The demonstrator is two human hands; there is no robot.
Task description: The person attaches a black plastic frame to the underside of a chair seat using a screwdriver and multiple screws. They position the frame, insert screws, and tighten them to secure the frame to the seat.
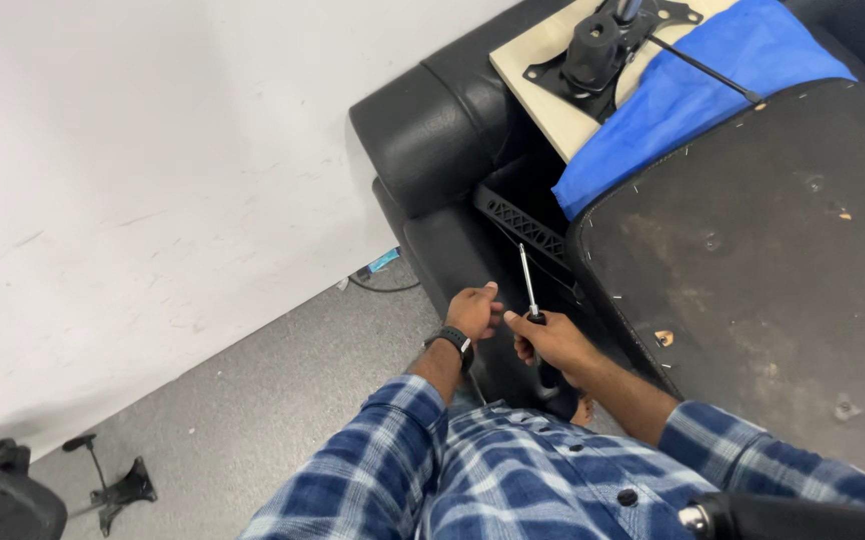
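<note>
My right hand (pixel 550 340) grips the dark handle of a screwdriver (pixel 528 282), whose thin metal shaft points up and away from me. My left hand (pixel 475 312), with a black watch on the wrist, is loosely curled right beside it, touching or nearly touching the handle. Both hands hover in front of a black leather sofa (pixel 442 140). To the right lies an upturned chair seat (pixel 752 250) with a dark fabric underside and staples along its edge. A black ribbed plastic armrest piece (pixel 522 225) sticks out just beyond the screwdriver tip.
A blue cushion (pixel 692 95) and a plywood seat board with a black metal chair mechanism (pixel 602 45) rest on the sofa. A white wall stands on the left above grey carpet (pixel 252 400). A cable (pixel 377 275) lies by the wall. Chair base parts (pixel 112 485) sit bottom left.
</note>
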